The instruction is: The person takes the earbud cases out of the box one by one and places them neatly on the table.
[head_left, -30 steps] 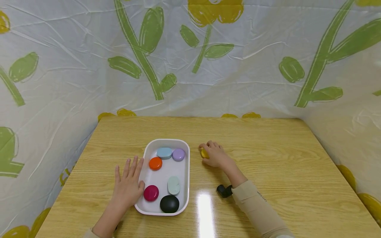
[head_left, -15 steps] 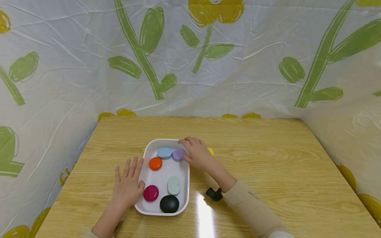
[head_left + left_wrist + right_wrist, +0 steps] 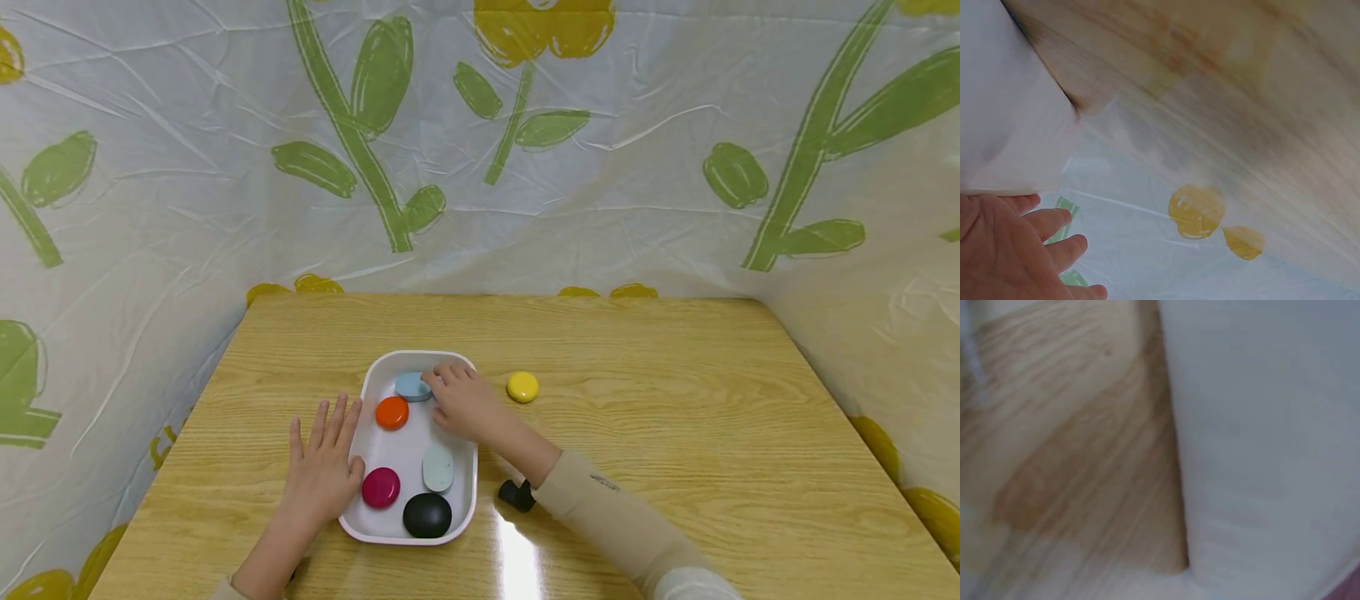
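Note:
A white tray (image 3: 475, 492) stands on the table in the head view. My right hand (image 3: 468, 407) reaches over its far right corner, fingers curled down round the spot of the purple round piece, which the hand nearly covers. The fingertips are right at the edge of a light blue oval piece (image 3: 410, 387). My left hand (image 3: 322, 471) lies with fingers spread along the tray's left side, touching its rim; the left wrist view shows this hand (image 3: 1016, 250) too. In the tray also lie an orange piece (image 3: 392, 412), a crimson piece (image 3: 381, 487), a pale green oval (image 3: 438, 468) and a black piece (image 3: 427, 515).
A yellow round piece (image 3: 522, 387) lies on the wooden table (image 3: 675, 400) right of the tray. Under the right wrist sits a small black device (image 3: 516, 496). Flower-patterned sheeting (image 3: 600, 225) hangs round the back and sides of the table.
My right hand has let go of the yellow piece, leaving it on the table, and has moved left over the tray onto the purple piece. The left hand has stayed still.

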